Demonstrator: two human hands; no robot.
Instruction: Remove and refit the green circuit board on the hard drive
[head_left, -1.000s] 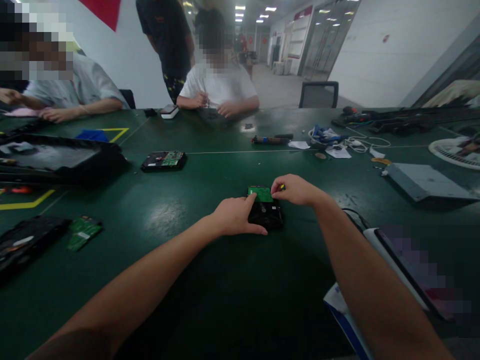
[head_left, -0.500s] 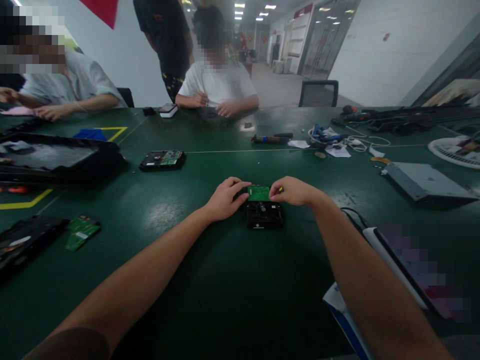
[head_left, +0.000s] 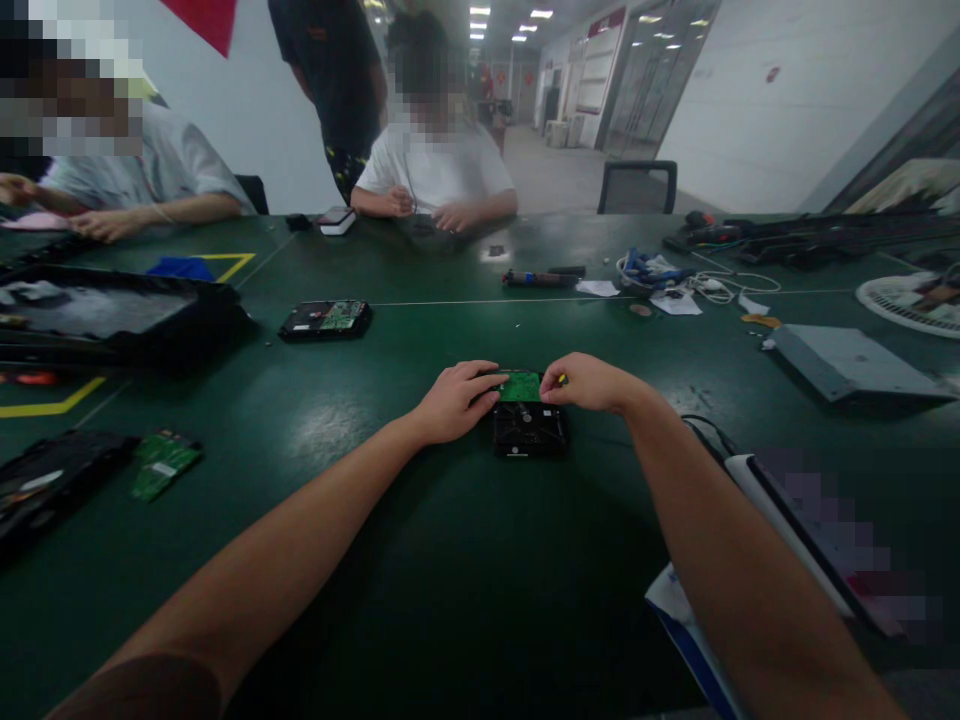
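A black hard drive (head_left: 529,430) lies flat on the green table in front of me, a green circuit board (head_left: 523,387) showing on its far half. My left hand (head_left: 456,402) rests at the drive's left side, fingers stretched out and their tips touching the board's left part; the thumb is near the drive's edge. At the board's right edge, my right hand (head_left: 581,382) pinches a small tool with a yellow end (head_left: 562,379). The rest of this tool is hidden by my fingers, so its kind is unclear.
Another hard drive (head_left: 326,319) lies farther left. At the left are a loose green board (head_left: 166,464), a black casing (head_left: 60,480) and a large black tray (head_left: 112,345). A grey metal box (head_left: 859,362) stands right. Two people sit across the table; another stands behind.
My left hand's fingers have shifted slightly right, farther over the circuit board. My right hand stays almost in place with the small tool, and the hard drive has not visibly moved.
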